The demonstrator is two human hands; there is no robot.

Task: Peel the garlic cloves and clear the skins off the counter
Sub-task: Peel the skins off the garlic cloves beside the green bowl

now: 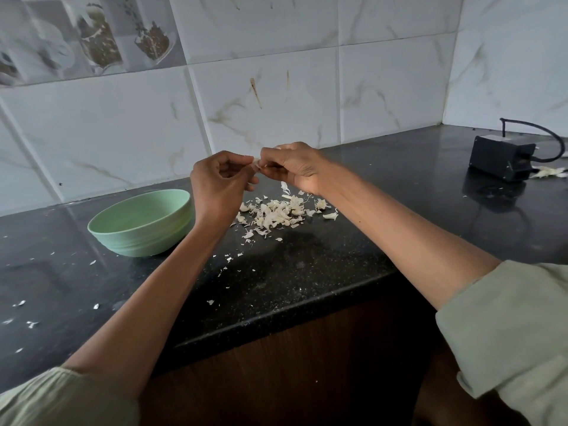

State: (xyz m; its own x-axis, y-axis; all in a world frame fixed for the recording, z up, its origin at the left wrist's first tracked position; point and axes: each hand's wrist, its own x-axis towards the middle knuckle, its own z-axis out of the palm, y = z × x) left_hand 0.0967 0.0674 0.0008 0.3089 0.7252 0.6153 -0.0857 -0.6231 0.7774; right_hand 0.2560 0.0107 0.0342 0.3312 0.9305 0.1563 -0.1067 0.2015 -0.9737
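We are in a home kitchen: a black speckled stone counter (307,272), marble-look wall tiles (276,87) at twelve o'clock with spice-jar pictures (98,41) at ten o'clock, a green bowl (141,224).

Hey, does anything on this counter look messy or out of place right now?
Yes. Garlic skins lie heaped on the black counter beside the green bowl, not in it, with flakes scattered toward the edge. More scraps sit beside the black box.

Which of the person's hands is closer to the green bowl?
The left. The left hand is held just above and right of the bowl, its wrist beside the rim. The right hand is farther right, above the skins, pinching a clove with the left.
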